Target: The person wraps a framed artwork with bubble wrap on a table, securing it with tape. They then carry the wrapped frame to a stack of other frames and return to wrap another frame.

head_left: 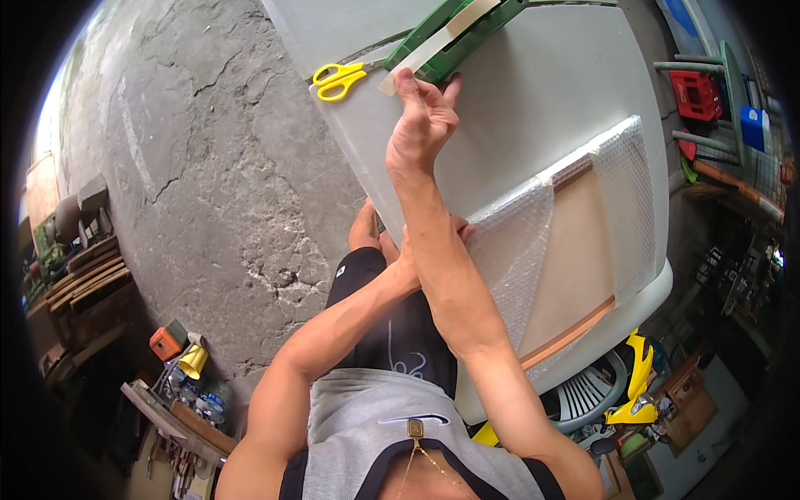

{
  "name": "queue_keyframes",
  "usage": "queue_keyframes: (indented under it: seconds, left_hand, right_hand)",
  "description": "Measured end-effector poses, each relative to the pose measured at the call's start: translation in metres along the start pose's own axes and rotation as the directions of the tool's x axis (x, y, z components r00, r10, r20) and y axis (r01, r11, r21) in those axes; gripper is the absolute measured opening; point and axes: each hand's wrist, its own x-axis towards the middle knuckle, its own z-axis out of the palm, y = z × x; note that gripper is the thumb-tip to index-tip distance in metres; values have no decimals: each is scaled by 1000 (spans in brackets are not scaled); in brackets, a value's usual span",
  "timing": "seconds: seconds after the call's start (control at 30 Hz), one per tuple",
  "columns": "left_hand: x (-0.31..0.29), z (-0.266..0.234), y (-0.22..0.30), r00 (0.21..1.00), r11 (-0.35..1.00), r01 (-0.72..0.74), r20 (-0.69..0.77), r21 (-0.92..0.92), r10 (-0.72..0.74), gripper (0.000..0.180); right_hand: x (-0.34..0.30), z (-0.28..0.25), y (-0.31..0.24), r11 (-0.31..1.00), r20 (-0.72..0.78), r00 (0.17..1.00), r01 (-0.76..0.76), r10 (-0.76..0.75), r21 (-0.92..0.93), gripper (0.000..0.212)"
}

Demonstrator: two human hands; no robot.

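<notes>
My right hand reaches forward, thumb and fingers pinched on the free end of a pale tape strip. The strip runs along a green tape dispenser. Yellow-handled scissors lie just left of it at the table's edge. My left hand passes under my right forearm, which hides most of it; its visible fingertips are closed at the near left edge of the bubble wrap. The wrap covers both sides of a flat wood-framed panel, leaving its middle bare.
The panel lies on a grey-white table. Cracked concrete floor stretches to the left. Stacked boards and a yellow cup stand at the left. At the right are a red crate and a yellow vehicle part.
</notes>
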Motion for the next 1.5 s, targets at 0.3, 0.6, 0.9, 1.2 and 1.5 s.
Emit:
queue_keyframes:
  seconds: [0.3,0.6,0.9,1.2,1.5]
  left_hand:
    - [7,-12,10,999,998,4,-44,-58,-7,16]
    - [14,-18,10,996,985,87,-2,-148,-88,11]
    - [39,-26,-2,983,976,-2,178,-217,42,17]
    - [85,-28,5,638,904,414,676,101,-368,25]
    - [42,-23,4,916,995,14,398,94,-51,27]
  right_hand:
    - [24,-105,-41,653,485,874,380,-23,-655,16]
    - [19,-206,-96,522,730,484,510,482,-683,11]
    - [12,-220,-75,506,795,553,626,249,-593,13]
    - [6,-218,-75,450,772,588,638,241,-626,63]
    - [-13,-213,-82,172,701,711,684,64,-709,50]
